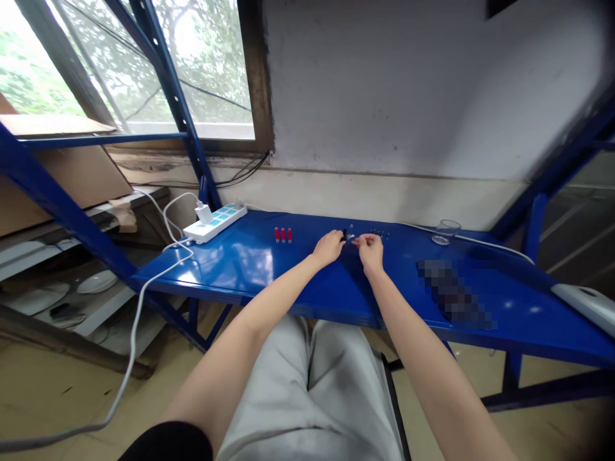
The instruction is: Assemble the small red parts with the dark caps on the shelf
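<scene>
Currently person is working at blue bench (pixel 269 269): left hand (pixel 328 247) pinching small black piece (pixel 344 235), right hand (pixel 371 248) pinching tiny pale part (pixel 354 239) at its 9 o'clock; tips nearly meeting. Advisable: resting wrists, aligning slowly. Red caps (pixel 283 234) lying at left hand's 9 o'clock

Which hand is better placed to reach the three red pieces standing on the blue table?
Left, I'd judge. The left hand lies closer to the red pieces, with bare blue table between them. The right hand would have to cross over it.
</scene>
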The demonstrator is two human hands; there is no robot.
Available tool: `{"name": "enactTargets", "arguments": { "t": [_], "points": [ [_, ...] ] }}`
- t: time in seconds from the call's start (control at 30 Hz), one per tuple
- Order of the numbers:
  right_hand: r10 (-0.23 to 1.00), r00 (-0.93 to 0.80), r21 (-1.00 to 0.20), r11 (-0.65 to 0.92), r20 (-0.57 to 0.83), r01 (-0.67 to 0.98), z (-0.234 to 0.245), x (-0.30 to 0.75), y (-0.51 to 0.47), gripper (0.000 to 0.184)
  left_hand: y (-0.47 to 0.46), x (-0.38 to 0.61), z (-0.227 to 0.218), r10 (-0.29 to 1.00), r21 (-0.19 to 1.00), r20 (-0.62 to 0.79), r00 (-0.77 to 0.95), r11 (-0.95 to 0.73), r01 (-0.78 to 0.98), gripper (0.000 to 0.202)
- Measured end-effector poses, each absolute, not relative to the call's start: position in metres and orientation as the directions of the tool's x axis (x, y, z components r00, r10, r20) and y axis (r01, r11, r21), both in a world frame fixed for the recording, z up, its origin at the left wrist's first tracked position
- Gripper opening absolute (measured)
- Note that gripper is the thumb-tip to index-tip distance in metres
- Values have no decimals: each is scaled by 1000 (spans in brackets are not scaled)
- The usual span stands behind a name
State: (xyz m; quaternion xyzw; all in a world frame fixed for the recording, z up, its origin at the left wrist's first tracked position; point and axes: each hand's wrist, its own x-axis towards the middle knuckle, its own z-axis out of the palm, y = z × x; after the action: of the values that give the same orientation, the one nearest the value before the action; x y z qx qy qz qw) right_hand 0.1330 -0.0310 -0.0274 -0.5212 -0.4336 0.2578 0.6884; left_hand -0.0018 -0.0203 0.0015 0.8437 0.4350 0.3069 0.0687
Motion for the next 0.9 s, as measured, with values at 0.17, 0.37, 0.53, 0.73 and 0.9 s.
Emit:
{"name": "enactTargets", "arguments": {
  "t": [0.17,0.37,0.53,0.73,0.9],
  "points": [
    [694,494,-851,437,524,291,-9,113,-38,21,-36,-27,-3,905,853,420,61,-417,314,12],
    [780,478,-896,443,403,32,2,81,-48,26,-52,-48,-11,966,966,246,-74,-251,-60,14],
    [896,331,-946,323,297,-25,3,83,-62,28,-57,-49,-10,971,974,217,-98,-221,-39,9],
    [930,288,-970,243,228,-16,4,88,-67,29,-53,-52,-11,966,977,194,-172,-205,-52,11],
    [935,271,-968,247,229,-33,0,90,-63,29,-50,-54,-14,961,976,194,-195,-209,-56,12]
  ]
}}
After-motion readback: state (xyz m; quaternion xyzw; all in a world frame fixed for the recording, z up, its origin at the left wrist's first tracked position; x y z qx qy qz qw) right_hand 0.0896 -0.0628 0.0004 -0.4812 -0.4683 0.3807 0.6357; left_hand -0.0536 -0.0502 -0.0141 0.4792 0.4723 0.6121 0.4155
